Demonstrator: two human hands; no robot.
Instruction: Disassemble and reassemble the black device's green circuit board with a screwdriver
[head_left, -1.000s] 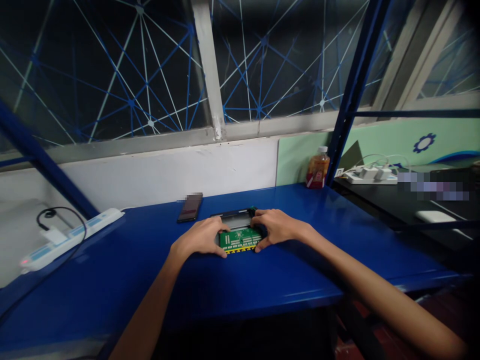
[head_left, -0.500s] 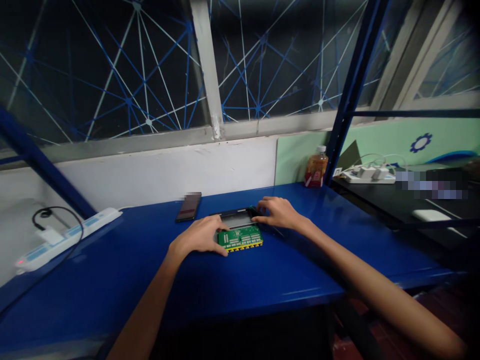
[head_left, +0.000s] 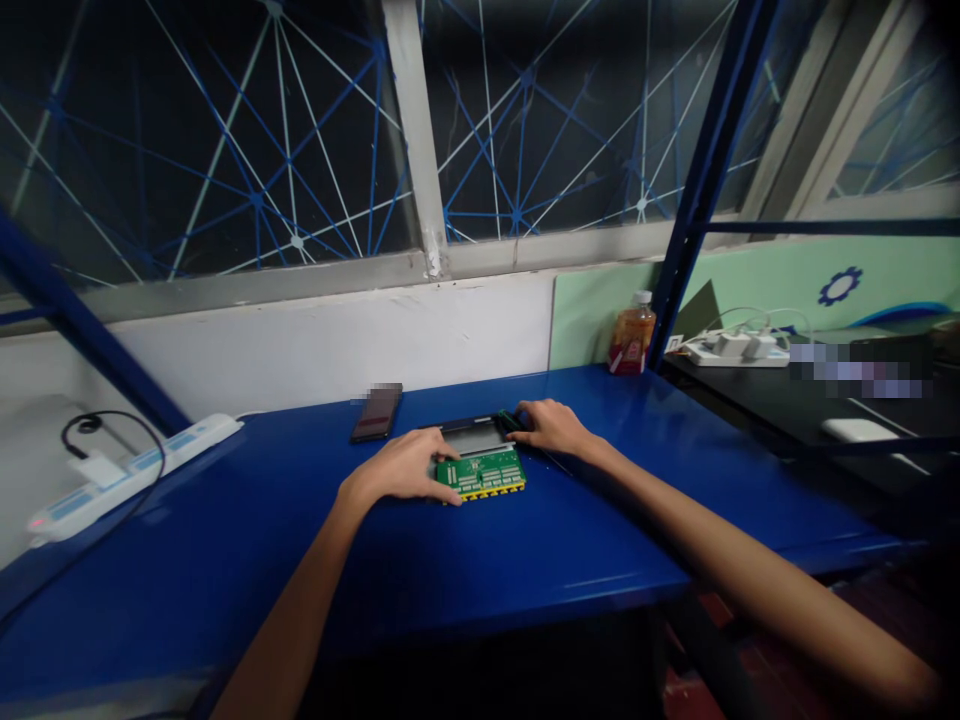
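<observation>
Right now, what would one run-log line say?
left hand: on green circuit board | right hand: at black tray corner | surface: blue table

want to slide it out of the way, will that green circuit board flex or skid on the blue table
The green circuit board is thin and lies flat, so it is probably stiff and light. The blue table looks glossy, so it may skid easily. The left hand rests on its edge.

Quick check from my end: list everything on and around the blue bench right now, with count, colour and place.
circuit board: 1, green, bench centre
tray: 1, black frame, just behind board
phone: 1, dark, left of tray
power strip: 1, white, far left, black cable plugged in
bottle: 1, amber, back right
bench: 1, blue
left hand: on board's left edge
right hand: at tray's right end
</observation>
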